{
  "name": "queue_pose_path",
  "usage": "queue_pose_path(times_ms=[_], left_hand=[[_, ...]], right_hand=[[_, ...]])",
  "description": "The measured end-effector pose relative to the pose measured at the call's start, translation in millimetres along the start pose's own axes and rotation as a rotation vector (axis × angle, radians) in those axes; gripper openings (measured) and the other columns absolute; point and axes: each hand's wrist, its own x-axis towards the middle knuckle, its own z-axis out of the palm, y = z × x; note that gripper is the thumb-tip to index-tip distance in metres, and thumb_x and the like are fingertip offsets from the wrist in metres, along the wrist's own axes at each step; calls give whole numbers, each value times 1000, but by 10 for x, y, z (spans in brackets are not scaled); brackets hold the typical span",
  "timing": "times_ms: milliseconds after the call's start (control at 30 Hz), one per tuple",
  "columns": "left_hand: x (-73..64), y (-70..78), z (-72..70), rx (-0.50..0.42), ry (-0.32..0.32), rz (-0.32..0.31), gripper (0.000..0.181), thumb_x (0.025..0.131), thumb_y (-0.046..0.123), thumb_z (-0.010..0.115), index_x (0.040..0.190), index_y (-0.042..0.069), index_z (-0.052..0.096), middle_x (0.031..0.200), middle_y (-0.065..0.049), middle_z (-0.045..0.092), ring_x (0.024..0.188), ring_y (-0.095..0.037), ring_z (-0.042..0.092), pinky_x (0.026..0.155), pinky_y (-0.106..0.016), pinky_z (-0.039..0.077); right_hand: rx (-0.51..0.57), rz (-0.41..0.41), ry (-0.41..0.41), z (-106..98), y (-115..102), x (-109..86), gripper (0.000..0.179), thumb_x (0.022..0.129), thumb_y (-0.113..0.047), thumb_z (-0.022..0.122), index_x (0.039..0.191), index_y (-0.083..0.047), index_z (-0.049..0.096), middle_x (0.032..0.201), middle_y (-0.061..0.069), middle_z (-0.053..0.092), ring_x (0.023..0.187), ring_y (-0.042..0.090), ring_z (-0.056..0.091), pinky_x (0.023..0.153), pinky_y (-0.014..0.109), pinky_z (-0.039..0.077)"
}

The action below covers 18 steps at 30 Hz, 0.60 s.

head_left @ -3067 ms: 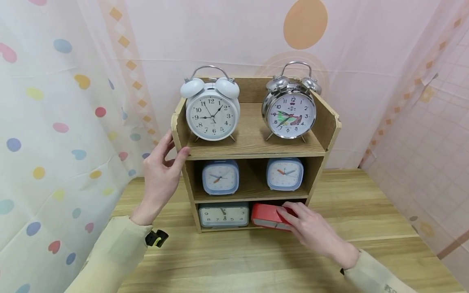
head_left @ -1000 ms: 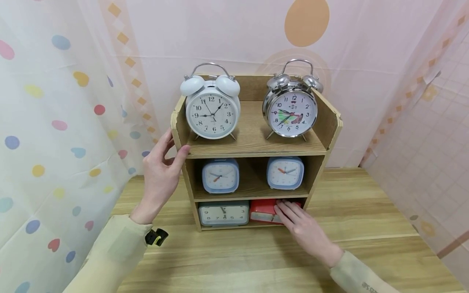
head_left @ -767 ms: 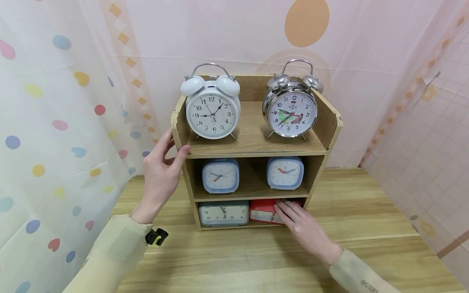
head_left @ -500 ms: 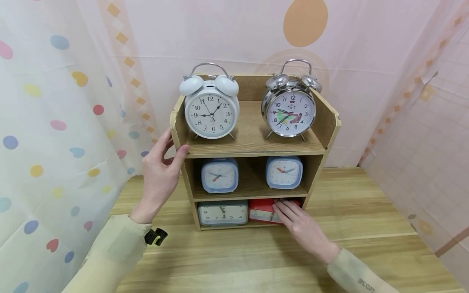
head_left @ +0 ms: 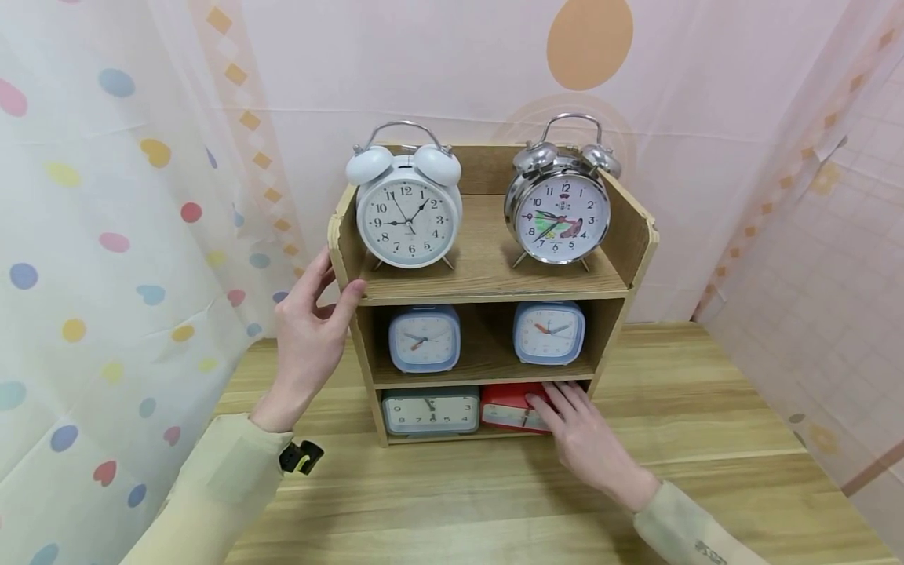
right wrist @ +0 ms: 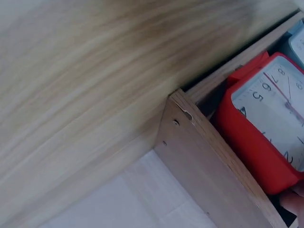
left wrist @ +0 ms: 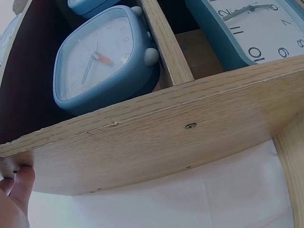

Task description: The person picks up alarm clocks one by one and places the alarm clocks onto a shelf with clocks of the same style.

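My left hand (head_left: pixel 308 343) grips the left side panel of a small wooden shelf (head_left: pixel 483 275), thumb at the front edge and fingers on the outer side. In the left wrist view its fingertips (left wrist: pixel 23 183) press against the panel. On the bottom level a red clock (head_left: pixel 503 397) stands at the right, its face partly covered by my right hand (head_left: pixel 592 451). That hand's extended fingers reach over the clock's top and right end. The right wrist view shows the red case (right wrist: pixel 251 147) close to the side panel, with a fingertip (right wrist: pixel 292 202) at its corner.
A grey-green clock (head_left: pixel 432 413) sits left of the red one. Two light-blue clocks (head_left: pixel 424 340) occupy the middle level. A white twin-bell clock (head_left: pixel 410 224) and a silver twin-bell clock (head_left: pixel 561 220) stand on top. The shelf rests on a wooden table (head_left: pixel 452 502) before patterned curtains.
The red clock was tilted and sticking out of the bottom level; it has moved back in and stands more upright. My right fingers have since spread toward its right end. The left hand stays put.
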Motion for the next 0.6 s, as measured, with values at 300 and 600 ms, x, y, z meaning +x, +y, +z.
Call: queue_pose_path(times_ms=[300,600], left_hand=[[0,-15,4,1,-2,2,55,99,5,71,152,13,57,139,-18,69,131,-33,66,81,-6,58],[4,-18,1,0,2,4,55,99,5,71,152,14,57,140,-18,69,132,-34,66,81,-6,58]], right_hand=[[-14,59,-79,7,-40,30,58,96,4,19,138,-1,58,123,20,62,108,34,60,96,52,61],[12,56,-69,43,-31,14,58,91,7,30,142,3,57,126,21,61,109,34,59,98,50,60]])
